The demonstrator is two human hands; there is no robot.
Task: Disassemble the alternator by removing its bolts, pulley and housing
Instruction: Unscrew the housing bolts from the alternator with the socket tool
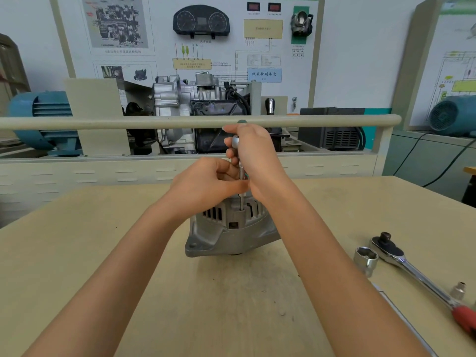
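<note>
Cast-aluminium alternator [231, 228] upright mid-table; my right hand [253, 153] clamps the driver [241, 186] vertical into a housing bolt, my left hand [206, 184] pinching its shaft to keep the tip seated.

You've got one alternator [229, 228] and one screwdriver [240, 176] on the table [77, 253], with two hands on them: left [206, 184], right [253, 150]. Beside them lie one ratchet [417, 271] and two sockets, big [365, 258] and small [458, 289]. Behind, count two blue motors [43, 119] [453, 114].

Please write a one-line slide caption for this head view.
Right hand turns a screwdriver into the alternator while left hand steadies its shaft.
</note>
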